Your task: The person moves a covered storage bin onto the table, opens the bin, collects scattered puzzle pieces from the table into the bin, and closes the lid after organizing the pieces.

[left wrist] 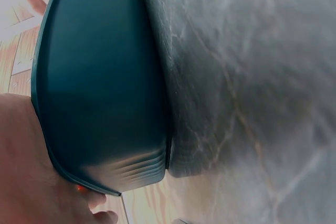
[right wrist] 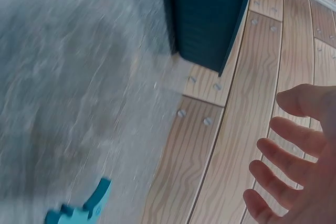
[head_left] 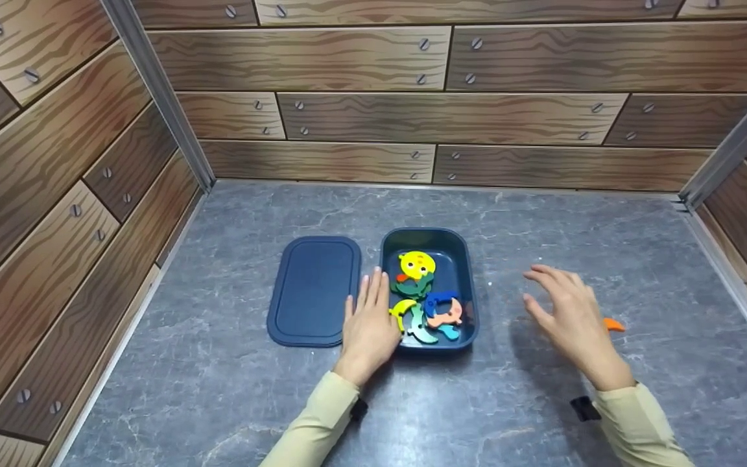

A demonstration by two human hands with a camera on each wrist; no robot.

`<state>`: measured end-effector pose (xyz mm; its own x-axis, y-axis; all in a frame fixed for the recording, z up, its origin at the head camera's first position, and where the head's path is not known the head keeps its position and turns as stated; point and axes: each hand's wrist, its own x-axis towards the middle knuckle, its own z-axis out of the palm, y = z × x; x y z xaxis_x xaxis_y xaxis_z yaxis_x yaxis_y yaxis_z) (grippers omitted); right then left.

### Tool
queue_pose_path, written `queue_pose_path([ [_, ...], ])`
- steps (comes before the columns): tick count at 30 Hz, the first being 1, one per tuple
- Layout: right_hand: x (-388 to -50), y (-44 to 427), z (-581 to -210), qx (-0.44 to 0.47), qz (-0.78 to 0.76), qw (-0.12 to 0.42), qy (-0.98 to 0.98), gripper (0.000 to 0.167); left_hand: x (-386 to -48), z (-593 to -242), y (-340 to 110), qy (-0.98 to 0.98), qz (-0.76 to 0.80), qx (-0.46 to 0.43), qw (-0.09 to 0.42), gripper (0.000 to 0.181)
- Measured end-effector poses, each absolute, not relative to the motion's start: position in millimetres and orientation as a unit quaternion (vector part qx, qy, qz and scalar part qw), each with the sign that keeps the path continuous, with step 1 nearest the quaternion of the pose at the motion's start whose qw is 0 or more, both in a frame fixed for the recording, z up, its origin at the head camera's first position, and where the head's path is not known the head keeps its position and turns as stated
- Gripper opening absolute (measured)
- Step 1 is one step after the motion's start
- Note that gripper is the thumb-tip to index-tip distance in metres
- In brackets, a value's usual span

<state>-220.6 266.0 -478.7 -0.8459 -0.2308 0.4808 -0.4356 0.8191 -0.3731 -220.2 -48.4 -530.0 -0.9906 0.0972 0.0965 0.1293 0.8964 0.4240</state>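
My left hand (head_left: pixel 371 329) rests on the left rim of a dark blue box (head_left: pixel 474 285), fingers straight and pointing away from me. Inside the box lie several colourful flat pieces, among them a yellow round piece with eyes (head_left: pixel 417 264), a peach curved piece (head_left: pixel 445 315) and a yellow crescent (head_left: pixel 403 307). To the right of the box my right hand (head_left: pixel 571 319) hovers above the table, fingers spread and holding nothing. An orange piece (head_left: pixel 614 324) lies beside that hand, partly hidden by it. In the right wrist view a teal piece (right wrist: pixel 79 214) is on the tabletop.
A dark blue lid (head_left: pixel 315 292) lies flat on the table just left of the box. The grey marbled tabletop (head_left: pixel 231 389) is bounded by wood-patterned walls (head_left: pixel 373 117) at the back and on both sides.
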Motion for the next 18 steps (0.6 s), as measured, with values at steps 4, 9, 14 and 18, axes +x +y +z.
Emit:
queue_pose_path([
  [4, -216.9, 276.8, -480.5, 0.172, 0.239, 0.214, -0.932, 0.039, -220.4, -530.3, -48.6, -0.973, -0.22, -0.056, 0.033, 0.067],
  [9, -213.9, 288.3, -484.2, 0.162, 0.229, 0.217, -0.935, 0.039, -221.4, -531.4, -49.0, -0.973, -0.223, -0.055, 0.03, 0.068],
  [14, -214.5, 301.9, -491.7, 0.147, 0.225, 0.213, -0.939, 0.04, -220.8, -531.2, -49.0, -0.973, -0.221, -0.052, 0.03, 0.067],
  [18, -215.3, 316.7, -497.4, 0.126, 0.223, 0.2, -0.946, 0.038, -220.2, -530.0, -47.7, -0.973, -0.221, -0.052, 0.031, 0.067],
])
